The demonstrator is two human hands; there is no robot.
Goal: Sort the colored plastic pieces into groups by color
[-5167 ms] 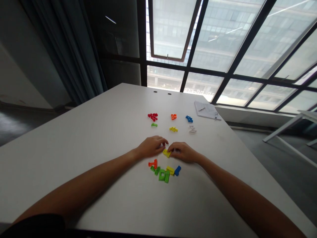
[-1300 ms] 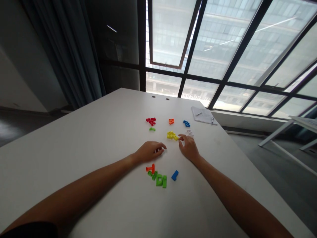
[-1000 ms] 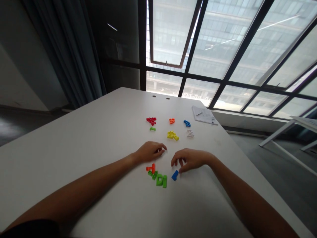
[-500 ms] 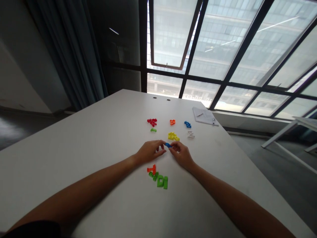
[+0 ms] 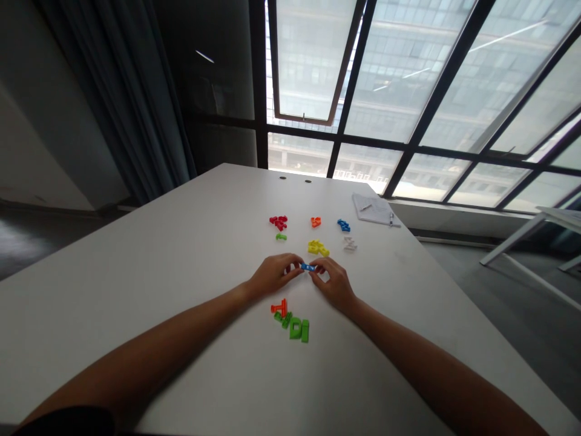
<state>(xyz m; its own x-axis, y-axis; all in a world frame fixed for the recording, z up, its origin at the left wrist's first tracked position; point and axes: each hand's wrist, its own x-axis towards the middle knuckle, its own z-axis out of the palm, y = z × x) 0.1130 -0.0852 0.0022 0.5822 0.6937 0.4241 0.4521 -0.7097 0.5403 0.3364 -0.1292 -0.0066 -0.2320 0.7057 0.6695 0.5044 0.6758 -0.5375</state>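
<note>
A small blue piece (image 5: 308, 267) is pinched at its two ends between my left hand (image 5: 278, 271) and my right hand (image 5: 333, 280). Just beyond the hands lie yellow pieces (image 5: 318, 247). Nearer to me, between my forearms, are an orange piece (image 5: 279, 308) and several green pieces (image 5: 295, 328). Farther off sit red pieces (image 5: 278, 222) with a single green piece (image 5: 281, 237) in front of them, then orange pieces (image 5: 316, 222), blue pieces (image 5: 344, 225) and white pieces (image 5: 349, 243).
All of this lies on a white table (image 5: 204, 224). Papers (image 5: 373, 209) with pens on them rest near its far right edge. Two dark round spots mark the far end. Windows stand behind, a curtain (image 5: 131, 109) at left, another table (image 5: 560, 219) at right.
The blue piece has been turned between my fingers and now lies more level, with a different face showing. My left fingers have closed in on its left end. The view has shifted slightly.
</note>
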